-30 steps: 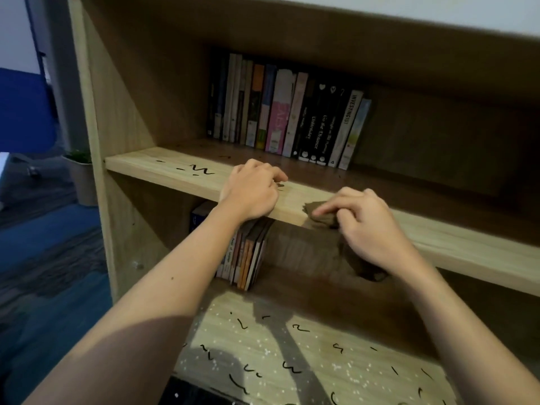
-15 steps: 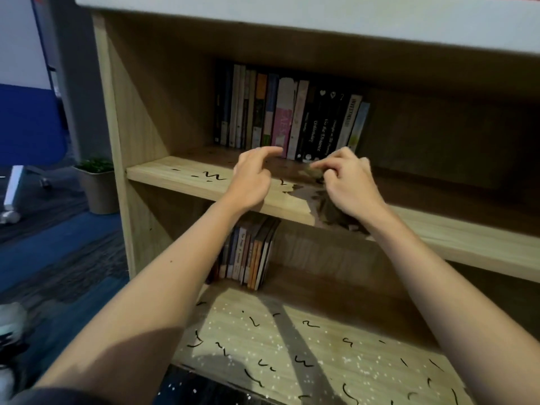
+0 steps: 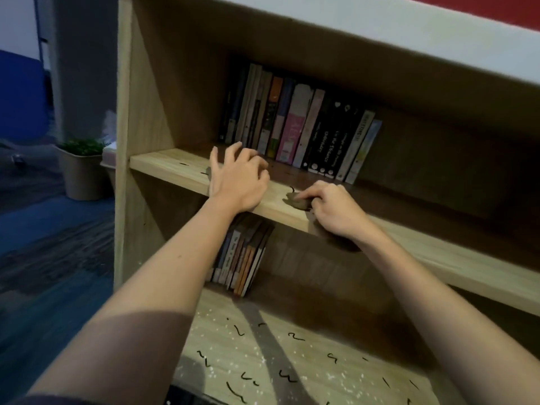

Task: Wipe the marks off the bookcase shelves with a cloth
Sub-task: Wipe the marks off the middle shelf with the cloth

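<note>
Shifted since half a second back: left hand [image 3: 238,182] and right hand [image 3: 336,213] set wider apart along the middle shelf [image 3: 455,258]. Left now nearer the left end, right drawn back to the front edge with the cloth [image 3: 298,202] bunched smaller.

- Light-wood bookcase [image 3: 124,135], filling the frame from centre left to the right edge.
- Lower shelf [image 3: 359,372], bottom centre, scattered with black squiggle marks [image 3: 292,336] and white specks.
- Middle shelf, slanting from centre left down to the right edge. A few small marks near its left end, one more just left of the cloth.
- Long row of books [image 3: 295,127], upright at the back of the middle shelf, upper centre.
- Short row of books [image 3: 242,258], leaning on the lower shelf, directly beneath the left hand.
- Plant pot [image 3: 81,176] on the floor, left of centre, beside the bookcase.
- Left hand, centre of frame, resting on the middle shelf. Fingers spread apart and bent, holding nothing.
- Right hand, right of centre at the shelf's front edge. Fingers curled and clamped on the cloth, forefinger stretched along its top.
- Cloth, brown and crumpled, pressed onto the front edge of the middle shelf under the right fingertips.
</note>
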### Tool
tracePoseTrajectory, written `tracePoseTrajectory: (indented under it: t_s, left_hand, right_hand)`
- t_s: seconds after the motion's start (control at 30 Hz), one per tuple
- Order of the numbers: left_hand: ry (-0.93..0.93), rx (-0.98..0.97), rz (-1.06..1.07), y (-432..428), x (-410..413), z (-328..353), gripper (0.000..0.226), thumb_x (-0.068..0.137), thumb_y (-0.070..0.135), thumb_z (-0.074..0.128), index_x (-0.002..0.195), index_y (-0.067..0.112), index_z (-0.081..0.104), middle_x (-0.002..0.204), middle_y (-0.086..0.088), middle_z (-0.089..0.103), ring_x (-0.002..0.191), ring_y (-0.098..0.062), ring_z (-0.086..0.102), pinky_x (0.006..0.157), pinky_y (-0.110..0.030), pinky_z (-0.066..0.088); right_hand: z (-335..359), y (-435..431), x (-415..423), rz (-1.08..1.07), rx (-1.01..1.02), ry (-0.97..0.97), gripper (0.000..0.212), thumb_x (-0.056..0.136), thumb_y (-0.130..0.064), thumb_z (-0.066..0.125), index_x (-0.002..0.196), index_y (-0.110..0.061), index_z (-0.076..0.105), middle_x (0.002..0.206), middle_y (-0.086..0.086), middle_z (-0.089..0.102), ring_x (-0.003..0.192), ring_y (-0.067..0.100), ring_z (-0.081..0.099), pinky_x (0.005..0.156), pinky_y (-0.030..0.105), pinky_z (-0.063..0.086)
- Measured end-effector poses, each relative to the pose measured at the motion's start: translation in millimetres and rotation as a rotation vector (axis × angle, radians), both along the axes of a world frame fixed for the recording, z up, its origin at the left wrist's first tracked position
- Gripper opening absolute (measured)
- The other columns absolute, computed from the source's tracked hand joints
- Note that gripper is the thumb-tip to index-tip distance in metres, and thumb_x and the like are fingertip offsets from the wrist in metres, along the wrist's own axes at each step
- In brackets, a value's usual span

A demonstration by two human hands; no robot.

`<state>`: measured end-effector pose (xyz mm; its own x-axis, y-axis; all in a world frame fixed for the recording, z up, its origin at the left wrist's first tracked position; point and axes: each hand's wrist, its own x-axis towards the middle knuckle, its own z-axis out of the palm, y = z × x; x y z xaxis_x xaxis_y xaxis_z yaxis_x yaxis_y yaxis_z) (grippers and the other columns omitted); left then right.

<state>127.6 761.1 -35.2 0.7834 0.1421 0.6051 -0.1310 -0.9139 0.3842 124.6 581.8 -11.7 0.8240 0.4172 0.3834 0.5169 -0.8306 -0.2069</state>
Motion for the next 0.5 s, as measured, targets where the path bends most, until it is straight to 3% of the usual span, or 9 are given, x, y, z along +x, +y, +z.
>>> tracePoseTrajectory:
  t_s: [0.1, 0.17, 0.27, 0.33, 0.43, 0.5]
  left_hand:
    - [0.078, 0.079, -0.012, 0.9, 2.3, -0.1, 0.035, 0.095, 0.038, 0.035, 0.123, 0.03, 0.055, 0.147, 0.005, 0.032, 0.142, -0.019, 0.005, 0.112, -0.05, -0.006]
    - [0.12, 0.098, -0.012, 2.0, 4.1, 0.6, 0.038, 0.096, 0.04, 0.031, 0.124, 0.031, 0.055, 0.149, 0.004, 0.029, 0.142, -0.02, 0.003, 0.112, -0.052, -0.007]
    - [0.169, 0.122, -0.015, 2.2, 1.7, 3.1, 0.039, 0.097, 0.042, 0.028, 0.124, 0.032, 0.055, 0.151, 0.004, 0.025, 0.143, -0.02, 0.002, 0.112, -0.055, -0.007]
    - [0.194, 0.135, -0.005, 1.9, 1.6, 3.3, 0.04, 0.097, 0.042, 0.028, 0.124, 0.032, 0.055, 0.151, 0.004, 0.025, 0.143, -0.02, 0.001, 0.112, -0.055, -0.008]
    - [0.21, 0.163, -0.013, 1.8, 2.8, 3.8, 0.041, 0.097, 0.04, 0.026, 0.124, 0.032, 0.056, 0.151, 0.005, 0.025, 0.143, -0.021, 0.001, 0.11, -0.057, -0.01]
    - [0.218, 0.181, -0.016, 2.7, 2.5, 4.9, 0.042, 0.098, 0.04, 0.025, 0.125, 0.032, 0.056, 0.15, 0.006, 0.027, 0.143, -0.02, 0.002, 0.11, -0.057, -0.011]
  right_hand:
    - [-0.8, -20.0, -25.6, 0.078, 0.066, -0.02, 0.039, 0.092, -0.002, 0.035, 0.101, -0.019, 0.069, 0.105, -0.004, 0.055, 0.102, 0.018, 0.047, 0.093, 0.029, 0.036]
    - [6.9, -21.8, -2.3, 0.019, 0.076, 0.035, 0.039, 0.093, -0.001, 0.035, 0.1, -0.017, 0.069, 0.11, -0.001, 0.056, 0.104, 0.017, 0.05, 0.088, 0.025, 0.036]
    - [4.1, -5.7, 26.2, -0.073, 0.014, 0.03, 0.041, 0.093, -0.004, 0.033, 0.104, -0.02, 0.068, 0.116, 0.002, 0.055, 0.112, 0.029, 0.048, 0.094, 0.04, 0.04]
    - [0.5, -3.2, 13.8, 0.0, 0.022, -0.022, 0.041, 0.091, -0.003, 0.034, 0.103, -0.02, 0.069, 0.111, 0.0, 0.056, 0.11, 0.025, 0.048, 0.098, 0.041, 0.038]
    - [5.7, -24.7, -23.2, 0.129, 0.095, 0.005, 0.04, 0.09, 0.0, 0.038, 0.092, -0.019, 0.072, 0.1, -0.002, 0.06, 0.087, 0.014, 0.056, 0.078, 0.024, 0.044]
    - [16.7, -36.4, -9.5, 0.054, 0.056, 0.084, 0.039, 0.092, -0.001, 0.036, 0.092, -0.019, 0.071, 0.095, -0.001, 0.062, 0.07, 0.014, 0.057, 0.058, 0.02, 0.044]
